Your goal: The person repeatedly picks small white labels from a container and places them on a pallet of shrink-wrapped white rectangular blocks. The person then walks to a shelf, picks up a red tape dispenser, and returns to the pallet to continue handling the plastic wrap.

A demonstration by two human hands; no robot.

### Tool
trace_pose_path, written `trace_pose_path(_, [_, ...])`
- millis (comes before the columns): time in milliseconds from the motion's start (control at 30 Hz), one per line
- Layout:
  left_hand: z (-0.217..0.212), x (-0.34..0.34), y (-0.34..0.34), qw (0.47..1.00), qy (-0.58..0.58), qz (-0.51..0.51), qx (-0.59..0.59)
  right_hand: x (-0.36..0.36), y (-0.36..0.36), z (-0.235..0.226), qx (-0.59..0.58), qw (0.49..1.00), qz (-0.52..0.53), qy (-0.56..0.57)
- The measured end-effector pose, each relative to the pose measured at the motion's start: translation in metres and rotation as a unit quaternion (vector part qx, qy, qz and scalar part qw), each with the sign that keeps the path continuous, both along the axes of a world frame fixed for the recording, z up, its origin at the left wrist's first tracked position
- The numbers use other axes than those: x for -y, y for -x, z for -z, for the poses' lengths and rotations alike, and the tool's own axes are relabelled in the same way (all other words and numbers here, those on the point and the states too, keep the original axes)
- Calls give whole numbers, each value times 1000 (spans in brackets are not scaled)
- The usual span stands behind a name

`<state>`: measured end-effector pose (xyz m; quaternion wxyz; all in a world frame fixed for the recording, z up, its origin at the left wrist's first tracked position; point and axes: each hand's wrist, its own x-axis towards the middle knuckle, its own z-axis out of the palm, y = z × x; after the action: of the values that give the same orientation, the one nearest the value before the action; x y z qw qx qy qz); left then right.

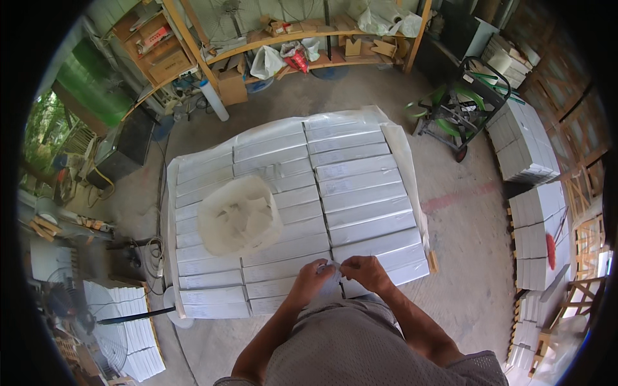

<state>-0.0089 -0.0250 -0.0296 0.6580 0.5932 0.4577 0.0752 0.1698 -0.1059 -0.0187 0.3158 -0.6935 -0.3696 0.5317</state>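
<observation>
Scene: A person stands over a broad stack of flat white packs [335, 186], laid in tidy rows and covering a low platform in a workshop.

Hands: The left hand [313, 278] and right hand [368, 270] meet at the near edge of the stack, just in front of the person's body.

Grip: The fingertips of both hands are pressed together on a small piece of thin clear film [335, 273], pinching it between them; whether it is part of a pack's wrapping or a loose scrap cannot be told.

Where it is: The film sits between the two hands, just above the nearest row of packs, at the middle of the near edge.

Handling: The film looks light, soft and limp, likely slippery and easy to tear, so a fingertip pinch at its edge seems the way to hold it. The packs beneath look stiff and flat, and probably heavy in bulk.

On the stack: A crumpled clear plastic bag [239, 215], holding pale scraps, rests on the left half of the rows. A sheet of plastic wrap [405, 161] hangs along the right side.

Surface: The packs form an even, ribbed top; the floor [463, 219] below is bare grey concrete with a faint red line.

Room: Wooden shelves [290, 45] cluttered with boxes and bags line the far wall. A green-wheeled cart [460, 109] stands at the right, further stacks of white packs [524, 141] beyond it, and a fan [96, 328] at lower left.
</observation>
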Motion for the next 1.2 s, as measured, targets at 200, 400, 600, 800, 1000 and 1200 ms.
trace_pose_path(200, [-7,-1,-1,998,-34,46,-39,6,11,9,111,991,-13,-72])
trace_pose_path(400, [15,2,1,994,-91,58,-13,7,23,14,222,967,-6,-124])
trace_pose_path(600, [18,-4,2,997,-73,40,-5,7,16,27,180,973,-18,-141])
trace_pose_path(800, [24,-4,0,997,-76,-2,31,5,26,5,200,956,78,-197])
trace_pose_path(1000, [52,-3,5,987,-152,44,11,-4,29,8,171,970,70,-156])
trace_pose_path(1200, [19,-11,-6,992,-121,42,18,-9,12,22,60,987,113,-100])
